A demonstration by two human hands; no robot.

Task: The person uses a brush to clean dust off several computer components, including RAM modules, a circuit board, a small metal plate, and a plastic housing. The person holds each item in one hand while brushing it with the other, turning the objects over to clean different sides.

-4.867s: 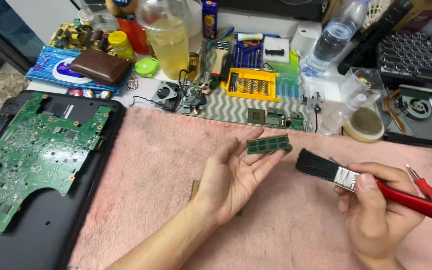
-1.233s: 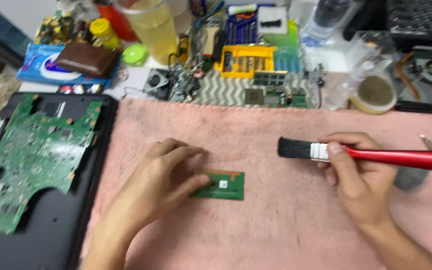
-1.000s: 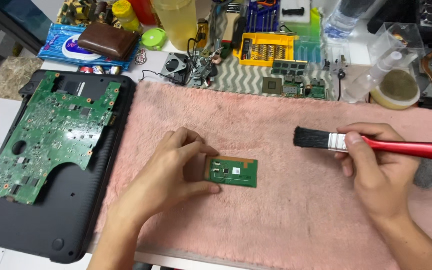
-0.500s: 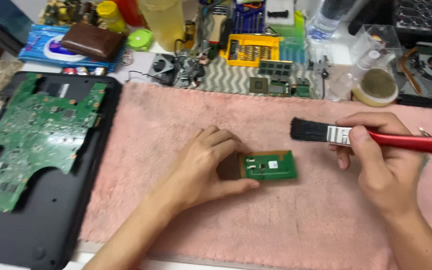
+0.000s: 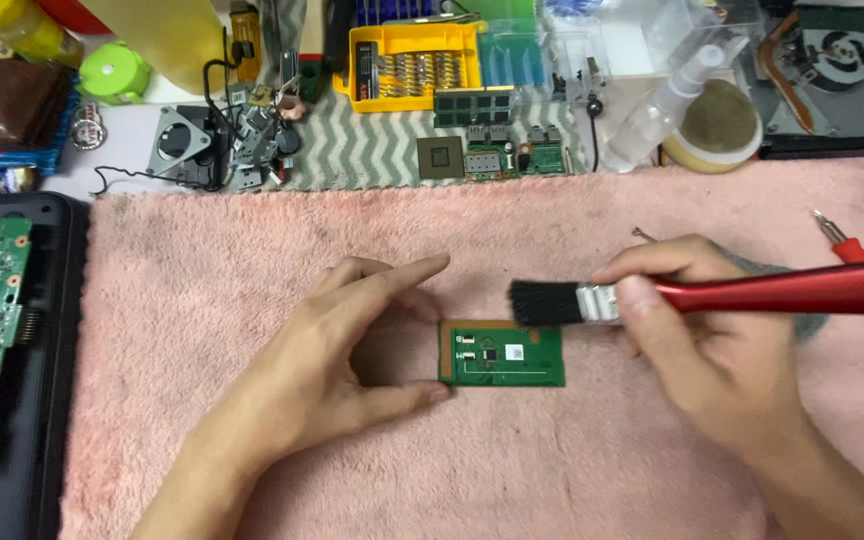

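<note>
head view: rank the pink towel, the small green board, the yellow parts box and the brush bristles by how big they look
1. pink towel
2. yellow parts box, cut off by the top edge
3. small green board, close to the box in apparent size, so ranks 2 and 3 are uncertain
4. brush bristles

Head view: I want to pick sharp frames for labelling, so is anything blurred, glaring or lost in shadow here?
Head view: lighting is even and soft; the small green circuit board on the pink fluffy towel reads sharp. The right hand and its red-handled black-bristle brush look slightly smeared. The left hand casts only a faint shadow. No strong glare; the frame edges crop the clutter.
</note>
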